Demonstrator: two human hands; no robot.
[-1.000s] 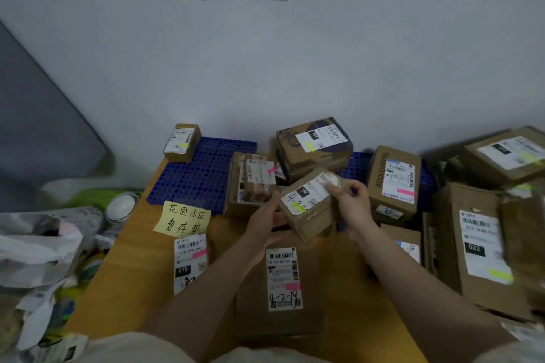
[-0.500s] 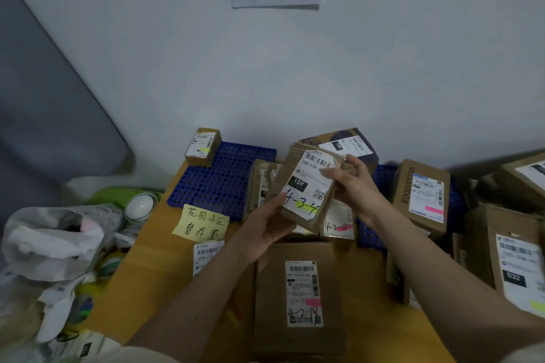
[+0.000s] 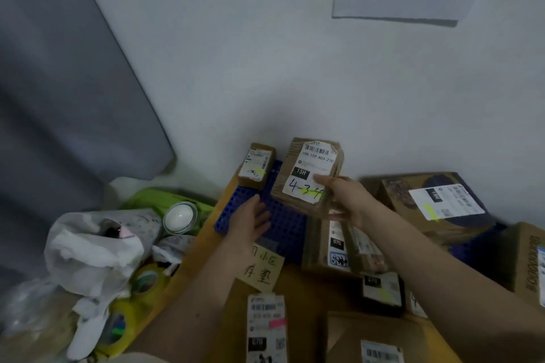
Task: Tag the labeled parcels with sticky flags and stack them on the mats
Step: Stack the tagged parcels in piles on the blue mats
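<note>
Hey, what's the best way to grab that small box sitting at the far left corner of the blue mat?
Pinch the small box across its two long side faces, coming down from above: it lies flat, label up, with bare blue mat on its near side.

Brown cardboard parcel (image 3: 308,175) w/ white label "15H-159 A03 210", handwritten "4-3-4…" (last digit hidden) and a yellow sticky flag (image 3: 306,191) across it, held tilted above the blue mat (image 3: 283,224). Small parcel (image 3: 257,165) w/ yellow flag sits on the mat's far left corner. Flat parcel (image 3: 266,330) w/ pink flag (image 3: 277,323) lies on the tabletop nearer.
</note>
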